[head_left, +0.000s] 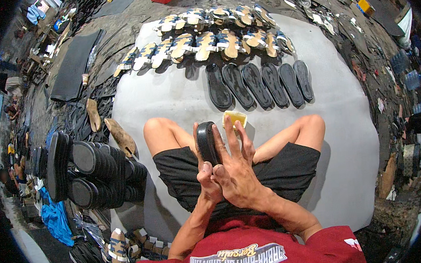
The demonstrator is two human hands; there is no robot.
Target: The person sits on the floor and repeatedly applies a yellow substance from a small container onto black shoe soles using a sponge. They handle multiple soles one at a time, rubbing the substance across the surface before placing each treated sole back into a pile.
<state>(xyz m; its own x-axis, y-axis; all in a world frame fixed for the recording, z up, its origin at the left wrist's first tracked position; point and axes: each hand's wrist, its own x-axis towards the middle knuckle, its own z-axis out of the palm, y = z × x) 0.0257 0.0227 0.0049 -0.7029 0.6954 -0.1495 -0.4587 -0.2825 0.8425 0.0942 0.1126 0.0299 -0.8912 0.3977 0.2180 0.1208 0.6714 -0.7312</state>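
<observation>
Black shoe sole (207, 144) raised between both hands, above black shorts (293, 165). Left hand (209, 186) holds it: fingers along left side, thumb at near end. Right hand (240, 176) just right of sole: index finger along its right edge, other fingers fanned wide. Sole's long axis roughly away from body, foreshortened; cannot tell toe from heel. Yellow tub (237, 116) behind right fingertips; contact unclear. Beyond, on grey sheet (335, 103), row of six black soles (257, 85), right hand nearer.

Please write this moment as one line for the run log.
left hand: holds black sole | right hand: spread at its edge | gray mat: six black soles in row, sandals beyond
</observation>
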